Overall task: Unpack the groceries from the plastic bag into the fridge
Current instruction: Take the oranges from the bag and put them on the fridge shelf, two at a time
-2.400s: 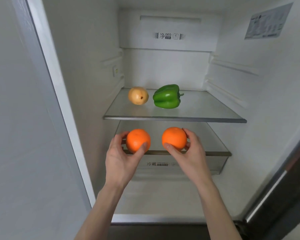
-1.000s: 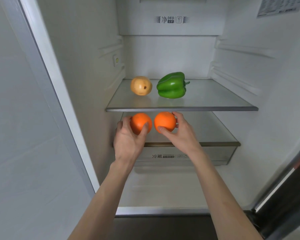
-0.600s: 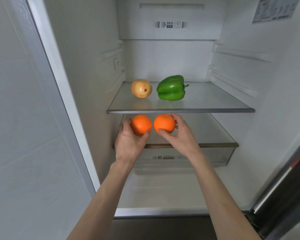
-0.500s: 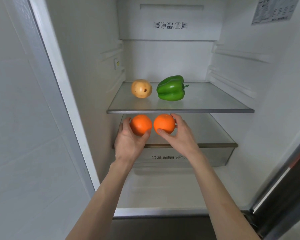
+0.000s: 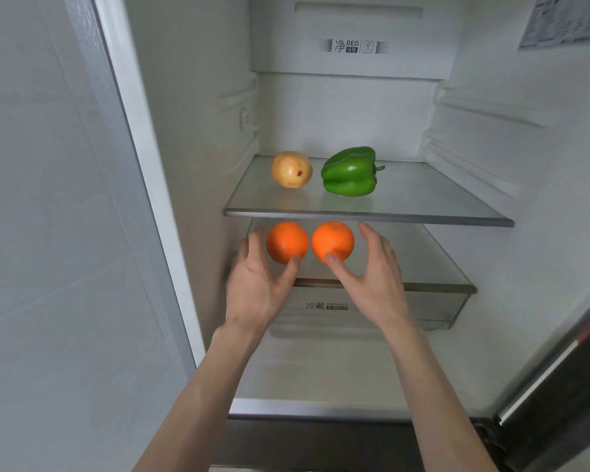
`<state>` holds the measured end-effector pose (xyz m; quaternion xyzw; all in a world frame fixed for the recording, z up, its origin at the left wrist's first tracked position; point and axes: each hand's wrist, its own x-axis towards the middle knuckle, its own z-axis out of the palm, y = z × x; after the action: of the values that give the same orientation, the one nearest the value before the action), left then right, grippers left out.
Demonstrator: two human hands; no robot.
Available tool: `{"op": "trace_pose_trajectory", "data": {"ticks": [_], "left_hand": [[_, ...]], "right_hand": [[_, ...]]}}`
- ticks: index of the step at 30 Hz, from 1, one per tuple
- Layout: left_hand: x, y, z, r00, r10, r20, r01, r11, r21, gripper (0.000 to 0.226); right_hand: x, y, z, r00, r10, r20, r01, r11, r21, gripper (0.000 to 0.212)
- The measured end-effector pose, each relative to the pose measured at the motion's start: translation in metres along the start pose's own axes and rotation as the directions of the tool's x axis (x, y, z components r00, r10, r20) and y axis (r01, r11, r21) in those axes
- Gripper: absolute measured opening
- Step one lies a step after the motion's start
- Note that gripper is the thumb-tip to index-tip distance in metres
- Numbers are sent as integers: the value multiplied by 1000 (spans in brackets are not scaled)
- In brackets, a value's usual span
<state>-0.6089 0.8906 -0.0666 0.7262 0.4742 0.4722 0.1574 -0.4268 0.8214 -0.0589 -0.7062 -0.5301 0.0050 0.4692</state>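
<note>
Oranges sit side by side on the lower glass shelf [image 5: 423, 264], nearly touching, under the upper shelf [image 5: 406, 199] holding a potato [image 5: 291, 170] and green bell pepper [image 5: 349, 172]. Left hand [image 5: 256, 284] has its fingers spread, thumb tip at the left orange [image 5: 286, 241]; right hand [image 5: 372, 277] likewise, thumb at the right orange [image 5: 332, 240]. Each fruit lies at about twelve o'clock from its own thumb. Both hands look equally near, and both grips seem loosened. The plastic bag is out of view.
</note>
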Motion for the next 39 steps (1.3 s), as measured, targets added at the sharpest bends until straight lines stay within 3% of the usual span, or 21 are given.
{"op": "trace_pose_trajectory", "data": {"ticks": [4,8,13,17,22,29,39], "left_hand": [[-20,8,-8,999,32,17,-33,998,44,55],[-43,19,-17,998,51,25,-53,995,87,68],[-87,40,-43,996,70,62,-79,985,154,61],[-129,46,-79,993,84,88,-104,960,260,59],[-195,47,-130,1000,-3,30,-10,899,437,63],[-296,41,-214,967,-163,-194,247,775,582,63],[-442,60,-345,817,-227,-530,558,546,625,63]], "right_hand": [[-25,-3,-13,998,-55,-39,54,998,-25,77],[-48,-5,-28,993,-110,-34,109,993,-47,75],[-75,-8,-41,979,-203,7,203,976,-80,69],[-103,-18,-40,962,-263,76,267,963,-40,67],[-151,-42,-31,923,-358,140,351,934,73,63],[-230,-92,-13,802,-507,317,438,859,264,64],[-368,-205,8,548,-758,355,565,648,511,67]]}}
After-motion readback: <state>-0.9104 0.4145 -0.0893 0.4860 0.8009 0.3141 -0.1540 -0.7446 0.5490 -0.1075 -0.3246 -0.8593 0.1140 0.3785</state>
